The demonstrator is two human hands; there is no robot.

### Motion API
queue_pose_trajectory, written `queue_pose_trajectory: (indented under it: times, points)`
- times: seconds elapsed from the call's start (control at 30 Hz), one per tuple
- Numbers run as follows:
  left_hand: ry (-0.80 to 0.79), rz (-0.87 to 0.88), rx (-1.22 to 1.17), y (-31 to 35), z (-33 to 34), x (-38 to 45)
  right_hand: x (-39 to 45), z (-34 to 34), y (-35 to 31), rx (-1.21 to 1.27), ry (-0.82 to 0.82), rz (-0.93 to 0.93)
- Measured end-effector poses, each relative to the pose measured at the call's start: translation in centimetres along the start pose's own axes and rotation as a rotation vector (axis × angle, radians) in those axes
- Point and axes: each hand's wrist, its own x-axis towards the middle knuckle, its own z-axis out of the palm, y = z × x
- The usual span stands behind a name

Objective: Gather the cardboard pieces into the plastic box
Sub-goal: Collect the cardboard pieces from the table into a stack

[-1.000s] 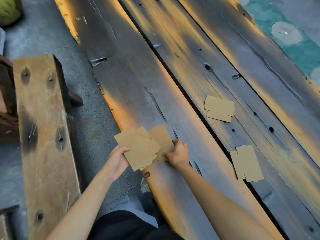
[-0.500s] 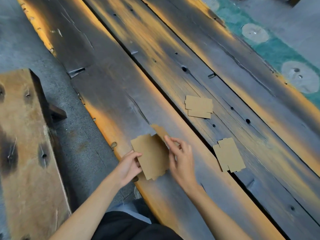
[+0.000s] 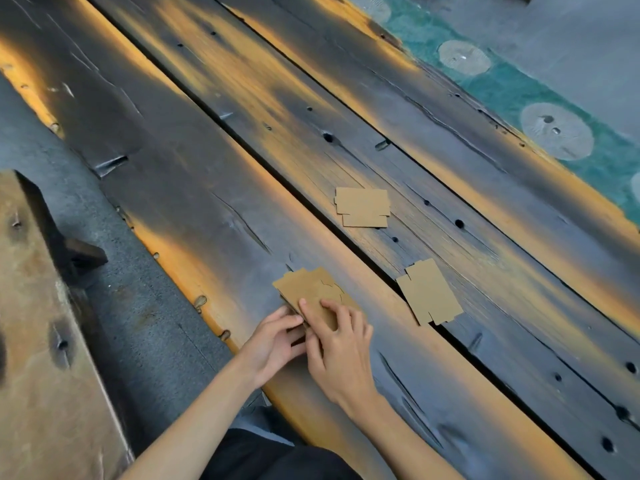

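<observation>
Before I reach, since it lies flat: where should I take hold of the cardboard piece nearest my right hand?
Probably the cardboard piece's near corner, which overhangs the plank gap. Come from your side with the right hand, thumb under.

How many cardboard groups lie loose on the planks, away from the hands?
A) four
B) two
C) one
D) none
B: one loose cardboard stack lies farther along the plank, another cardboard stack to the right of the hands; both hands hold the third bundle.
</observation>
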Motion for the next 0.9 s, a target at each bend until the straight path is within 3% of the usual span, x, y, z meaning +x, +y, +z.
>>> queue_pose_trajectory:
  times: [0.1,0.27,0.63,0.8,0.9]
  points:
    - [-0.005,-0.024,-0.032,-0.5,0.7,0.3,-0.7,0.1,0.3,-0.016,-0.027,0.022]
    - [0.049,-0.031,0.136,-1.8,1.9,1.8,-1.7,0.0,1.9,0.029,-0.024,0.085]
    - [-0.015,-0.124,0.291,-3.9,4.5,6.4,-2.5,-1.8,6.9,0.208,0.046,0.241]
    - [0.027,-0.147,0.362,-4.0,4.2,9.1,-0.8,-3.1,10.5,0.437,0.156,0.329]
    - [0.068,-0.13,0.406,-3.4,3.8,10.4,1.2,-3.9,14.0,0.497,0.274,0.472]
